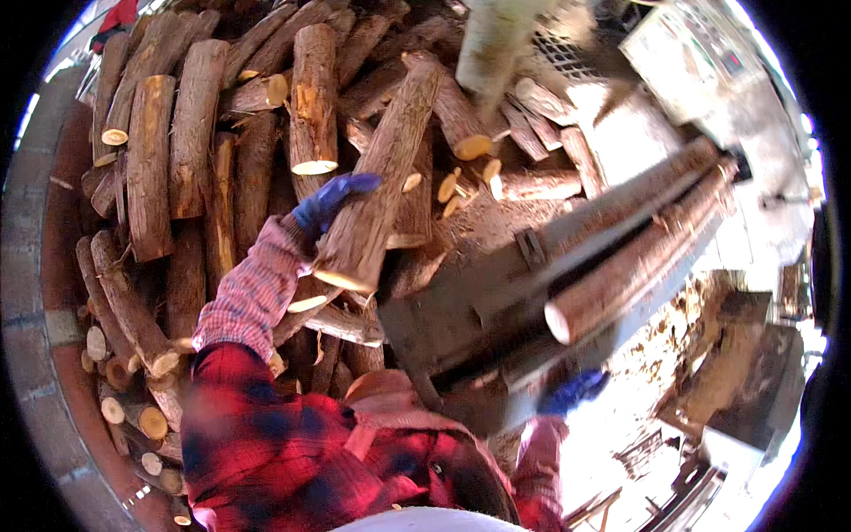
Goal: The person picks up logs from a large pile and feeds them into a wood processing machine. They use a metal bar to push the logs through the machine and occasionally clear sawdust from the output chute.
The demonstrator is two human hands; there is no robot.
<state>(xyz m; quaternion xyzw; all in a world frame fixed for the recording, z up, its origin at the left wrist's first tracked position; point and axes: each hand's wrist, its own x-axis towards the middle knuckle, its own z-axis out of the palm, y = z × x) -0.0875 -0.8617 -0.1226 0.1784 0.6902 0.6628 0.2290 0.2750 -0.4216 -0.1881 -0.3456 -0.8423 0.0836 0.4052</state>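
My left hand, in a blue glove, grips the side of a bark-covered log. The log leans over the pile, its pale cut end toward me. My right hand, gloved in blue too, hangs beside the near edge of a dark metal trough. Motion blurs its fingers, and it looks apart from any log. Along the trough lies another log, its round cut end facing me. A further long log rests behind it, on the trough's far side.
A large pile of logs fills the left and far side, beside a block wall. A pale post rises behind the trough. A control panel stands at the far right. Wood chips cover ground at right.
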